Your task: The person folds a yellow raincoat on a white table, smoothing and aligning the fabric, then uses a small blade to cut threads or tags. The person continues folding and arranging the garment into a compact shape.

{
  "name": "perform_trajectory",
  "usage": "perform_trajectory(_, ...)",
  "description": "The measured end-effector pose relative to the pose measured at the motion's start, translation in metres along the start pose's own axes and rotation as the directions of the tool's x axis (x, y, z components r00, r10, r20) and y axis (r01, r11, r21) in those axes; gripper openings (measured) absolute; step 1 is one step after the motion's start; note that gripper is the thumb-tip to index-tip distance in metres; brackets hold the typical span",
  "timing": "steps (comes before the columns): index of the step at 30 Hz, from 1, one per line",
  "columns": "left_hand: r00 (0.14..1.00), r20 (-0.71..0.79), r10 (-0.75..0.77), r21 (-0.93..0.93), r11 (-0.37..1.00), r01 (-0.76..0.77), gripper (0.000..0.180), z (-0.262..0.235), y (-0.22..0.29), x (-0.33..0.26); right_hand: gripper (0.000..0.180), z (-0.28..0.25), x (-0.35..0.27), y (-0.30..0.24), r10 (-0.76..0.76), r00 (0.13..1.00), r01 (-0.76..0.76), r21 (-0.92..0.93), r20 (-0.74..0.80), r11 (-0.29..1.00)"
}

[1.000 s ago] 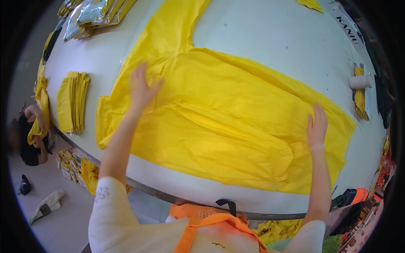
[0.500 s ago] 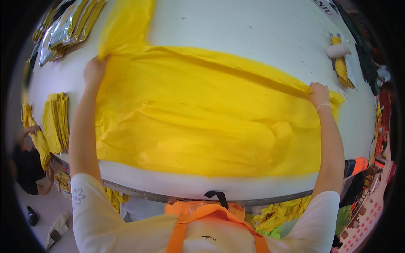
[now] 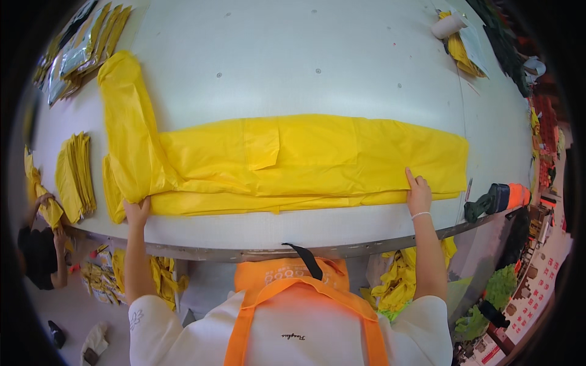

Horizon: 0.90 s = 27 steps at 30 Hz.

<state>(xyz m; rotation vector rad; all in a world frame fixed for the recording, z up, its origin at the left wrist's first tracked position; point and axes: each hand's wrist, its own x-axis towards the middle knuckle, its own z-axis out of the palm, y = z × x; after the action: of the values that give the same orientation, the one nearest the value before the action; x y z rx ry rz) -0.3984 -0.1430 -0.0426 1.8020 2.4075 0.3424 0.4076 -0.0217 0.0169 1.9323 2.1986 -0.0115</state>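
A yellow raincoat lies folded lengthwise across the table, with a flapped pocket facing up. One sleeve sticks out toward the far side at its left end. At the near left edge, below the sleeve, my left hand is closed on the raincoat's fabric, its fingertips partly hidden. My right hand rests near the raincoat's right end, fingers stretched over the folded edge and the index finger pointing away from me.
Left of the raincoat stands a stack of folded yellow pieces; bagged yellow garments lie farther back. A white roll sits at the far right. Near the right edge is a dark and orange bundle. A co-worker handles yellow fabric at left.
The raincoat's far side has come toward me, making a narrower strip with the pocket on top. Both hands have moved nearer to me, and the right one also leftward.
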Motion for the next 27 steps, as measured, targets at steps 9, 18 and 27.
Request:
perform_trajectory(9, 0.982, 0.176, 0.060, -0.143, 0.989, -0.035, 0.054, -0.036, 0.042, -0.053, 0.077, 0.021, -0.048, 0.003, 0.050, 0.980, -0.054, 0.016, 0.192, 0.998)
perform_trajectory(18, 0.977, 0.214, -0.020, -0.251, 0.965, 0.075, 0.056, -0.066, 0.061, -0.047, 0.027, -0.108, 0.090, -0.078, -0.271, 0.909, 0.248, 0.110, 0.318, 0.962)
perform_trajectory(27, 0.986, 0.165, 0.012, -0.232, 0.972, 0.027, 0.059, -0.054, 0.041, -0.053, 0.026, -0.222, 0.237, -0.531, -0.770, 0.577, 0.791, 0.422, -0.273, 0.444)
